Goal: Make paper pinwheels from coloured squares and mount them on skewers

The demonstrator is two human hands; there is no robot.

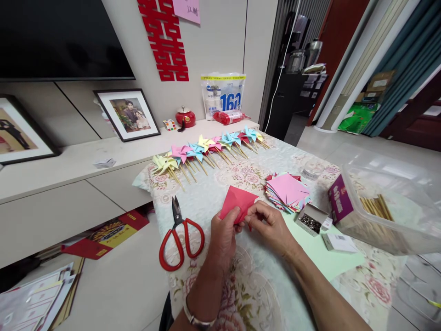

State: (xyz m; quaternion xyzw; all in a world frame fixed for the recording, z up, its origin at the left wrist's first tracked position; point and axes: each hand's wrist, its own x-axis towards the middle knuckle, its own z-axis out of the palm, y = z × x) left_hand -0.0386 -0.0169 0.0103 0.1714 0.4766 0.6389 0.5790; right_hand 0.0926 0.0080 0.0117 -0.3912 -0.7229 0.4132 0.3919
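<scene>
A red paper square (237, 200), partly folded, is held above the flowered tablecloth. My left hand (223, 232) grips it from the lower left, thumb pressed on top. At its right edge the fingers of my right hand (267, 223) pinch the paper. Scissors with red handles (181, 236) lie with blades slightly apart, left of my left hand. A stack of coloured paper squares (288, 189), pink on top, sits beyond my right hand. Near it stands a small open box of metal pins or fasteners (311, 219), too small to tell exactly.
Several paper pinwheels on sticks (196, 151) line the table's far edge. On the right, a clear plastic bin (389, 225) holds wooden sticks (377, 207). A white small box (340, 242) rests on a green sheet (320, 255). A tape roll (313, 169) lies behind.
</scene>
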